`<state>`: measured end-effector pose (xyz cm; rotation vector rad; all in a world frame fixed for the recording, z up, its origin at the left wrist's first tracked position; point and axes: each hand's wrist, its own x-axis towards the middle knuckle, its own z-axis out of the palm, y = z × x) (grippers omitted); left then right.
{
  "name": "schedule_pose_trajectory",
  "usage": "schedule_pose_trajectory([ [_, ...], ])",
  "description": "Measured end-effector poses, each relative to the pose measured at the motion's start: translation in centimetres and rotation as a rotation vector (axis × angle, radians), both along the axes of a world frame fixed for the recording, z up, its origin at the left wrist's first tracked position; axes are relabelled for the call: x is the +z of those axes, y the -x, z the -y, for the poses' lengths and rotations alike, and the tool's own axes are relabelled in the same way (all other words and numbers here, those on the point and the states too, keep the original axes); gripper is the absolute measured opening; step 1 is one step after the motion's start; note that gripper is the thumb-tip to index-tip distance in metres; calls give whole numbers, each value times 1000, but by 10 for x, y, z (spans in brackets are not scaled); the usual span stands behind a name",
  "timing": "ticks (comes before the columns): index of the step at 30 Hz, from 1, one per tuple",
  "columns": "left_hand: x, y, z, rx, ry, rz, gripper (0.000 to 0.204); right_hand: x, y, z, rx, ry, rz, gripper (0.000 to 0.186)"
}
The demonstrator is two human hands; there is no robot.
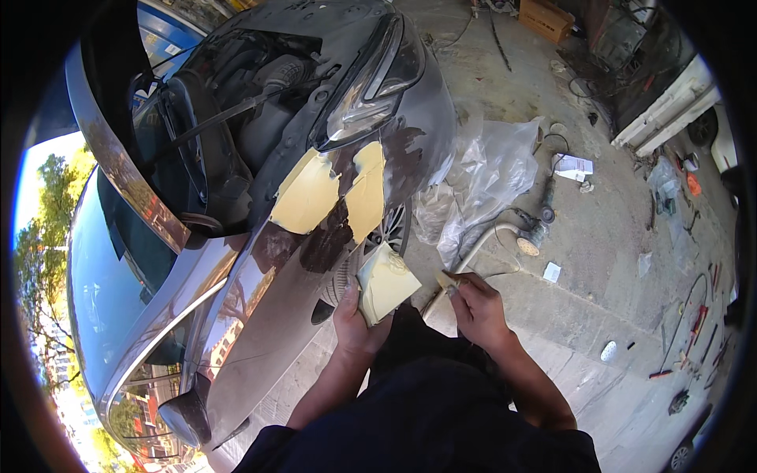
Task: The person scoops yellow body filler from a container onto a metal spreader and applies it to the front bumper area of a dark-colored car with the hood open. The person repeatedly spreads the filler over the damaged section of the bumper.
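My left hand (356, 322) is closed on the edge of a square board (389, 285) coated with pale yellow body filler. In my right hand (478, 309), the fingers pinch a small spreader (446, 281) with filler on its tip, a little to the right of the board and apart from it. Beyond both hands stands a dark car fender (315, 244). Two patches of the same pale yellow filler, a broad one (309, 193) and a narrower one (366, 193), lie on it below the headlight (374, 87), with brown bare areas around them.
The car's bonnet (118, 169) is propped up over the engine bay. Right of the car, clear plastic sheeting (493, 165) lies on the concrete floor near a power tool (539, 230) with a hose. A cardboard box (544, 20) and scattered tools (697, 323) lie farther off.
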<state>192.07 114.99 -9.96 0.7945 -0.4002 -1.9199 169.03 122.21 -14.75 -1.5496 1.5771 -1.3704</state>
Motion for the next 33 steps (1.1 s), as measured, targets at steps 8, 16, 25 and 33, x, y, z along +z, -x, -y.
schedule_pose_trajectory([
  [8, 9, -34, -10, 255, -132, 123, 52, -64, -26, 158, -249, 88, 56, 17],
  [16, 14, -90, 33, 248, -88, 54, 60, -90, -76, 253, -415, 72, -19, 13],
  [25, 15, -110, 81, 114, -122, 118, 64, -45, -139, 220, -261, 67, -41, 33],
  [33, 19, -119, 102, 55, -100, 171, 67, -94, -119, 215, -440, -345, 503, 19],
])
